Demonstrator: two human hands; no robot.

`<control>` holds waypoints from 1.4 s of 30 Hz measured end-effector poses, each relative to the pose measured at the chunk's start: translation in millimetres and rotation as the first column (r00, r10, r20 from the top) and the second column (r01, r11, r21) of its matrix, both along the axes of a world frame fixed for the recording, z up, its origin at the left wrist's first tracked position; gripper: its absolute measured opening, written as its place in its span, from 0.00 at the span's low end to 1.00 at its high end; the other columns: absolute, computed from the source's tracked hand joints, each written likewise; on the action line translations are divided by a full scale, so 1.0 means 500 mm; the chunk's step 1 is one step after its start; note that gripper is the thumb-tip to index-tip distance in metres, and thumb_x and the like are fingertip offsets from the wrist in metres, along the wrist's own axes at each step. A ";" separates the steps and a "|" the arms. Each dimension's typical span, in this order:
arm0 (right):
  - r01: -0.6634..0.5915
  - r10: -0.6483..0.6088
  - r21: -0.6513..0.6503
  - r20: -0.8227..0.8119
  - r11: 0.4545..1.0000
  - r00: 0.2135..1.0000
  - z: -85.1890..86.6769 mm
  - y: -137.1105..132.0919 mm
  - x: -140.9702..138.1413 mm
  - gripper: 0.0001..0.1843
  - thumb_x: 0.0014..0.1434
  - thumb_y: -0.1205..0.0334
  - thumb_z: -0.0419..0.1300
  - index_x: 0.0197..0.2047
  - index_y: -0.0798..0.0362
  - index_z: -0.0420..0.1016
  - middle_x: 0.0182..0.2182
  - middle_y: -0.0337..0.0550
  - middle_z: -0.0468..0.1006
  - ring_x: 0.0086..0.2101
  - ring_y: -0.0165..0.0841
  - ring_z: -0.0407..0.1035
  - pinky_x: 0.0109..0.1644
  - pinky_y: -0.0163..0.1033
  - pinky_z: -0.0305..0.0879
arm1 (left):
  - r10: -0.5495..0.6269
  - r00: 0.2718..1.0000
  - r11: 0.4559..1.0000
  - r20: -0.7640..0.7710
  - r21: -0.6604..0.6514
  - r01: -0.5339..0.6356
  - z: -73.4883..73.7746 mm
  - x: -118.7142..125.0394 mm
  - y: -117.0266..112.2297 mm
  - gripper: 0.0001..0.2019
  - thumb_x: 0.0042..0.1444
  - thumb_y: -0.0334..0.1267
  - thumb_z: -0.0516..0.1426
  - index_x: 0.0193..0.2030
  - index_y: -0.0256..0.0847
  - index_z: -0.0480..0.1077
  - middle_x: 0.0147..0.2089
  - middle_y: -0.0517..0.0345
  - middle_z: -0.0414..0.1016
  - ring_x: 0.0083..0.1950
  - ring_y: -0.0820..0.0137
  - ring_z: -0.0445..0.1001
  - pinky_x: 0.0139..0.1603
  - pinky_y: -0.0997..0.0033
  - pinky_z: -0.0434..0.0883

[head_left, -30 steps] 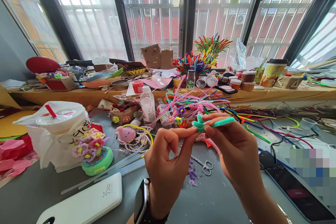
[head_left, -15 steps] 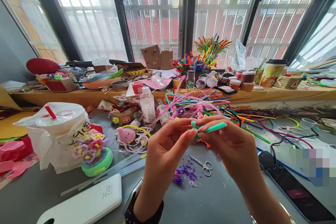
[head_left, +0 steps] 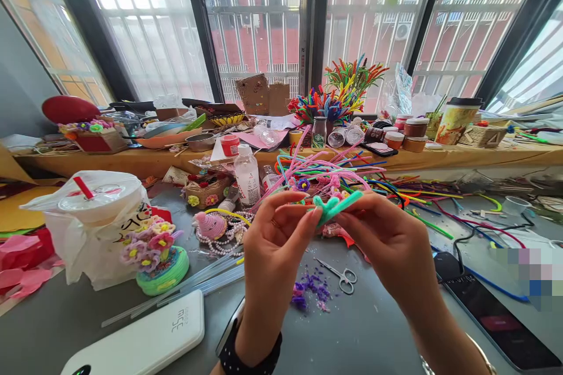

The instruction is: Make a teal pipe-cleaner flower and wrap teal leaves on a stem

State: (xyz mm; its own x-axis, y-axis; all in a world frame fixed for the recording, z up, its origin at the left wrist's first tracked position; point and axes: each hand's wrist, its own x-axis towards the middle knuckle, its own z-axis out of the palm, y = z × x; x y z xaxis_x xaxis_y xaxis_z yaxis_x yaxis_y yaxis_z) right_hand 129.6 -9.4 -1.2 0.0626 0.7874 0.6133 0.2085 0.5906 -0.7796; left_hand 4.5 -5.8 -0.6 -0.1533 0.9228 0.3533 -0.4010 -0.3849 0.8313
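Both hands are raised above the grey tabletop, at the middle of the view; the left hand pinches the bent end of a teal pipe cleaner between thumb and forefinger, its other fingers curled loosely; the right hand pinches the same pipe cleaner from the 3 o'clock side, fingertips pressed together on the straight part. The pipe cleaner sits between the two hands, clear of the tabletop, with its free end tilted up towards 2 o'clock.

Taking the hands as the clock's centre: at 6 o'clock small scissors lie flat, with purple trimmings just beside them; at 12 o'clock a loose heap of coloured pipe cleaners spreads across the tabletop; at 11 o'clock a clear bottle stands upright; at 9 o'clock are a string of pearls and, farther out, a flower ornament on a green base, touching a lidded drink cup in a plastic bag; at 8 o'clock lies a white power bank; at 4 o'clock lies a dark phone; a black watch circles the left wrist.
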 end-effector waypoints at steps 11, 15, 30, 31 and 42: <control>-0.070 0.069 -0.041 -0.042 0.997 0.997 0.003 -0.002 0.001 0.03 0.50 0.67 0.59 0.30 0.53 0.70 0.25 0.37 0.70 0.23 0.26 0.65 0.25 0.32 0.64 | -0.038 0.993 0.999 -0.113 -0.029 0.035 0.009 -0.002 -0.005 0.11 0.40 0.29 0.62 0.34 0.38 0.70 0.26 0.61 0.75 0.29 0.75 0.74 0.31 0.81 0.71; -0.060 0.058 0.058 0.041 0.997 0.997 0.008 -0.003 0.006 0.06 0.50 0.70 0.58 0.33 0.51 0.69 0.29 0.38 0.69 0.27 0.27 0.64 0.28 0.33 0.63 | -0.050 0.992 0.997 -0.113 -0.064 0.043 0.012 -0.001 -0.010 0.10 0.40 0.29 0.62 0.32 0.38 0.69 0.25 0.62 0.74 0.27 0.76 0.73 0.31 0.80 0.72; -0.106 0.110 -0.062 0.075 0.992 0.991 0.001 0.002 0.022 0.05 0.51 0.62 0.59 0.27 0.54 0.70 0.25 0.39 0.68 0.24 0.27 0.62 0.25 0.33 0.59 | -0.180 0.906 0.982 -0.384 -0.016 0.189 0.018 -0.027 -0.007 0.07 0.40 0.27 0.61 0.28 0.37 0.70 0.27 0.60 0.73 0.29 0.74 0.72 0.31 0.79 0.71; -0.117 0.124 -0.094 0.067 0.989 0.990 0.003 0.001 0.024 0.05 0.50 0.61 0.59 0.27 0.54 0.69 0.25 0.39 0.68 0.24 0.27 0.61 0.24 0.33 0.58 | -0.165 0.906 0.984 -0.389 0.000 0.179 0.020 -0.028 -0.008 0.06 0.40 0.26 0.61 0.27 0.37 0.70 0.27 0.60 0.73 0.29 0.74 0.72 0.31 0.79 0.71; -0.405 0.402 -0.384 -0.092 0.830 0.911 0.016 0.001 0.042 0.12 0.47 0.57 0.61 0.21 0.55 0.66 0.23 0.38 0.65 0.21 0.24 0.55 0.19 0.30 0.49 | -0.333 0.830 0.937 -0.447 -0.055 0.346 0.022 -0.048 -0.010 0.10 0.39 0.26 0.61 0.29 0.39 0.66 0.24 0.62 0.73 0.25 0.75 0.71 0.29 0.77 0.68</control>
